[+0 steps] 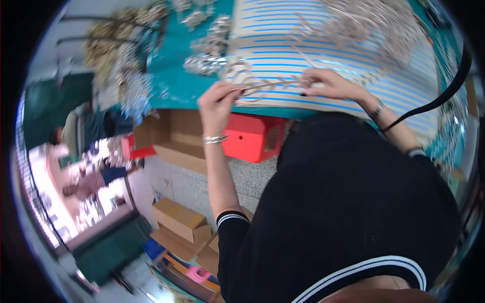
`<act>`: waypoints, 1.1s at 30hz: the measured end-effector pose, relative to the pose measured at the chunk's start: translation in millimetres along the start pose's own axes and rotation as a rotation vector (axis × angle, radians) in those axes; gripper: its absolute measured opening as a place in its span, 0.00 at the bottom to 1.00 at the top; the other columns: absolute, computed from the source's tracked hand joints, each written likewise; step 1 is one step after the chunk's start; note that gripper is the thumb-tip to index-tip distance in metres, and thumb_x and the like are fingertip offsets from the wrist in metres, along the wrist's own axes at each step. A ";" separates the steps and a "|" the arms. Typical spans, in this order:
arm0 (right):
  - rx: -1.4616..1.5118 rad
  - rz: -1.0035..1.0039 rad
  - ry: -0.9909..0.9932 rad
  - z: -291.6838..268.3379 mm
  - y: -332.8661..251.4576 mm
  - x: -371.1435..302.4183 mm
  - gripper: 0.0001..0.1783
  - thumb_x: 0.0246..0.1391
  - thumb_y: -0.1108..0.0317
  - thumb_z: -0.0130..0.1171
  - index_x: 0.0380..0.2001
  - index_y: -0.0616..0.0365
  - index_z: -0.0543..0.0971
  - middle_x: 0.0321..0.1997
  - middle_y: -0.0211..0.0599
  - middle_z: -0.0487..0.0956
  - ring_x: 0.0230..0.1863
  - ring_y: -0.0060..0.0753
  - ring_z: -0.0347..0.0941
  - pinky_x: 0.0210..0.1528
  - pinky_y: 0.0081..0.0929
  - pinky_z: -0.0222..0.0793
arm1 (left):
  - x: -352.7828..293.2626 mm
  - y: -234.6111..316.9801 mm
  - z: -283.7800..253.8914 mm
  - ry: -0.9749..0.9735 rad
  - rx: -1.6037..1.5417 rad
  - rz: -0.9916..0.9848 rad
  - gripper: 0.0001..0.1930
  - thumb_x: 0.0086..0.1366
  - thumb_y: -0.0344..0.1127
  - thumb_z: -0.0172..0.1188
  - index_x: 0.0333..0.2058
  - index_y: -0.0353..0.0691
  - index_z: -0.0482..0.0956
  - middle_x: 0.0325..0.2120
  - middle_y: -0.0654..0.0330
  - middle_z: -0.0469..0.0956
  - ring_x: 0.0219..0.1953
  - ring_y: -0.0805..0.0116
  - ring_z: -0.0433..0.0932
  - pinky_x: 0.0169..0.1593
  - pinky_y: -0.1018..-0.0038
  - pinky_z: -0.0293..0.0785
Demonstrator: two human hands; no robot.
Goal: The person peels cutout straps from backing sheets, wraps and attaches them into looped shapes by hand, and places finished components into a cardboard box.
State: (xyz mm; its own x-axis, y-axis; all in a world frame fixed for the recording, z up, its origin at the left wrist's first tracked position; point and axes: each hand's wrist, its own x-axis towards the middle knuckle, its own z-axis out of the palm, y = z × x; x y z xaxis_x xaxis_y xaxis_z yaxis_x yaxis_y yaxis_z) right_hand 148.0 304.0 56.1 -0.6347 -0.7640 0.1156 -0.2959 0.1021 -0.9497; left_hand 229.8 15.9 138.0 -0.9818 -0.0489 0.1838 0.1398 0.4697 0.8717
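A thin leafy strand (273,83), tan or gold in colour, is stretched level between my two hands over the near edge of the table. Its left end sits pinched in the fingertips of my left hand (217,103). My right hand (327,84) is closed on the strand further right, thumb and fingers together. Past the right hand a faint, blurred stretch of small leaves trails off. Beneath lies a pale sheet with blue stripes (268,52), spread on the green tabletop (174,91). Motion blur hides finer details of the strand.
Pale strands are heaped (374,25) on the sheet's far right. Silvery bundles (207,63) lie left of it, and gold ones hang from a rack (106,45). Under the table are a red crate (250,136) and an open cardboard box (182,156). Other people stand at far left.
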 end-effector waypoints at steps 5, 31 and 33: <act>0.028 0.169 -0.034 -18.7 -11.2 13.8 0.16 0.50 0.61 0.61 0.38 0.60 0.74 0.34 0.36 0.78 0.37 0.32 0.74 0.44 0.30 0.70 | 22.4 -17.3 5.5 -0.043 -0.098 0.038 0.08 0.52 0.14 0.54 0.30 0.29 0.80 0.26 0.58 0.77 0.24 0.76 0.74 0.26 0.84 0.70; -0.007 0.021 0.121 -54.9 -56.9 -10.2 0.10 0.59 0.68 0.49 0.38 0.61 0.76 0.16 0.31 0.75 0.19 0.19 0.73 0.23 0.17 0.68 | 24.1 -16.0 21.9 -0.266 -0.521 0.020 0.07 0.49 0.15 0.56 0.28 0.27 0.80 0.24 0.54 0.73 0.23 0.71 0.73 0.23 0.80 0.70; -0.005 0.044 0.132 -56.5 -56.0 -9.8 0.10 0.59 0.67 0.50 0.40 0.60 0.75 0.16 0.30 0.75 0.19 0.18 0.73 0.22 0.17 0.68 | 28.7 -18.7 24.9 -0.280 -0.575 0.044 0.06 0.50 0.17 0.58 0.28 0.28 0.80 0.24 0.55 0.73 0.21 0.72 0.72 0.23 0.80 0.69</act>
State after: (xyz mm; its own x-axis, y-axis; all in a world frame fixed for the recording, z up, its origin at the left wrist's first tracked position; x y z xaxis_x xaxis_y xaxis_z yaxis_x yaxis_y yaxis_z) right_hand 130.4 341.7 124.6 -0.7353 -0.6684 0.1117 -0.2696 0.1373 -0.9532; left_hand 195.8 27.6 115.7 -0.9591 0.2286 0.1670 0.1509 -0.0860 0.9848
